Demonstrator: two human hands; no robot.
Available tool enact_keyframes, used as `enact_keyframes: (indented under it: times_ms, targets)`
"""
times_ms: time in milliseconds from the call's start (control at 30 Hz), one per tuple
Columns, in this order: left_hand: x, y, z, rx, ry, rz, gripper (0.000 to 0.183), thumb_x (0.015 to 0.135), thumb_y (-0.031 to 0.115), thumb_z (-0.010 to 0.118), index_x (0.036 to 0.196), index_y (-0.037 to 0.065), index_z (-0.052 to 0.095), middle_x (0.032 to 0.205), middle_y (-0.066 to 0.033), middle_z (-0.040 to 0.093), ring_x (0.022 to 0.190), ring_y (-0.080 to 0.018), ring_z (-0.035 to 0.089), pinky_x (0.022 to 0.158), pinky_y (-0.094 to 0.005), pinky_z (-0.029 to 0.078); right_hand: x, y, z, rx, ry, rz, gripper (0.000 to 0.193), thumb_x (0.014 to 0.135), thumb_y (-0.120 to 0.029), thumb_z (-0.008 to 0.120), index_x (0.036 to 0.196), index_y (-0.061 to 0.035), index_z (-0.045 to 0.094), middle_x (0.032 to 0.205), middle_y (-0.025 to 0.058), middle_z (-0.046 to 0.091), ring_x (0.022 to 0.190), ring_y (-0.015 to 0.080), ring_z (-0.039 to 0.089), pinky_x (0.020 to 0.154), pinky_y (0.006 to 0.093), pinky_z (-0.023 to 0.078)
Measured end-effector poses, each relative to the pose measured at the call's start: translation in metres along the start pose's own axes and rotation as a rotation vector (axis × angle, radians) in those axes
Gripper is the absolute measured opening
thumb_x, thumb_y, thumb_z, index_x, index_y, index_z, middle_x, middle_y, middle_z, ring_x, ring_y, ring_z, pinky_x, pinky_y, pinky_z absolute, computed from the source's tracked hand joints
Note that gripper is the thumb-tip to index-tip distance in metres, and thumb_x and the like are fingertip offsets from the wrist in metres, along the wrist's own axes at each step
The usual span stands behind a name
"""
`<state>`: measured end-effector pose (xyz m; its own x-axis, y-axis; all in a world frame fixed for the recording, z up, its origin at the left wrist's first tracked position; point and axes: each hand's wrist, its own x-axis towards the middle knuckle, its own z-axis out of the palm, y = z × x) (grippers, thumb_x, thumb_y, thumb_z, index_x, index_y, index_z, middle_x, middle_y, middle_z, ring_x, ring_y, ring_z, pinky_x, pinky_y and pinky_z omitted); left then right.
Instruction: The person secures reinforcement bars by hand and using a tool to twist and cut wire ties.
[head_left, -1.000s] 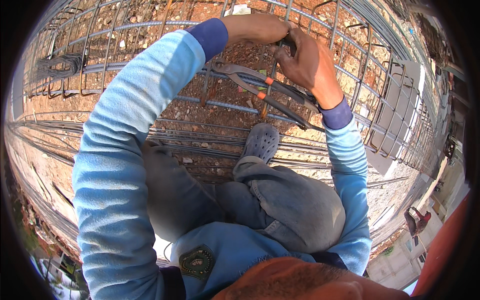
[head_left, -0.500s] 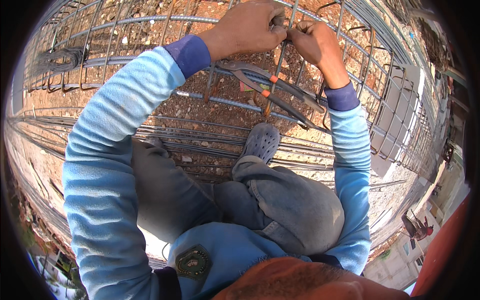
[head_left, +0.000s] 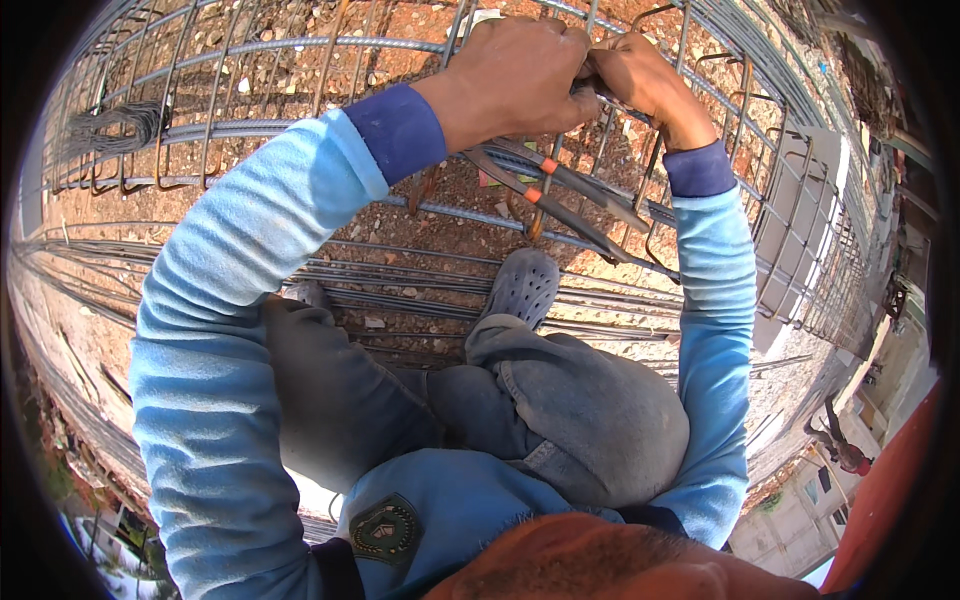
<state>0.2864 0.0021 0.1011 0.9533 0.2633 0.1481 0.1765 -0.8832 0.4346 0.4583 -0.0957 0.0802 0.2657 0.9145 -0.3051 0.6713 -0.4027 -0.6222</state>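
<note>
A cage of ribbed steel reinforcing bars (head_left: 290,45) with thin stirrups stretches across the ground in front of me. Above one of its far bars, my left hand (head_left: 525,80) is closed, thumb against curled fingers. My right hand (head_left: 645,85) meets it there, its fingers bent and pinched together. Whatever lies between the fingertips is too small and covered to make out. Just below the hands, long-handled pincers (head_left: 578,223) with orange bands rest on the cage, their jaws partly hidden by my left hand.
A bundle of thin wire (head_left: 115,128) lies on the cage at left. Loose steel rods (head_left: 400,292) run across the ground by my clog (head_left: 527,283). At right stand a grey board (head_left: 800,215) and wire mesh (head_left: 835,290). Another person (head_left: 840,440) is farther off.
Both hands have shifted slightly nearer and to the right, staying together. My right hand has turned, its fingers now folded closer against the left. The pincers stay in place.
</note>
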Motion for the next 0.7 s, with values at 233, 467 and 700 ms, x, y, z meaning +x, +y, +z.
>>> enact_keyframes:
  times_ms: [233, 467, 700]
  targets:
    - [-0.005, -0.014, 0.007, -0.015, 0.019, 0.166, 0.025, 0.084, 0.023, 0.052, 0.095, 0.004, 0.065, 0.088, -0.0130, 0.066, 0.078, -0.0313, 0.067, 0.072, -0.0459, 0.054, -0.014, -0.019, 0.009, 0.010, 0.138, 0.084, 0.033, 0.086, -0.027, 0.054, 0.067, 0.0002, 0.058, 0.058, 0.0093, 0.052, 0.049, 0.0168, 0.041, 0.050, 0.0320, 0.033]
    - [-0.004, -0.028, 0.007, -0.055, 0.222, 0.274, 0.027, 0.086, 0.027, 0.056, 0.094, 0.003, 0.066, 0.085, -0.0140, 0.067, 0.077, -0.0328, 0.066, 0.073, -0.0459, 0.054, -0.051, -0.034, 0.009, -0.181, 0.313, -0.291, 0.020, 0.078, -0.020, 0.059, 0.069, -0.0025, 0.057, 0.059, 0.0137, 0.056, 0.056, 0.0343, 0.055, 0.052, 0.0429, 0.043]
    - [0.002, -0.011, -0.002, -0.166, -0.110, -0.138, 0.025, 0.083, 0.024, 0.060, 0.086, 0.000, 0.064, 0.080, -0.0191, 0.064, 0.076, -0.0364, 0.064, 0.069, -0.0445, 0.052, -0.076, -0.062, 0.046, -0.462, 0.527, -0.217, 0.014, 0.080, -0.017, 0.065, 0.086, -0.0056, 0.059, 0.068, 0.0116, 0.058, 0.062, 0.0328, 0.060, 0.059, 0.0414, 0.049]
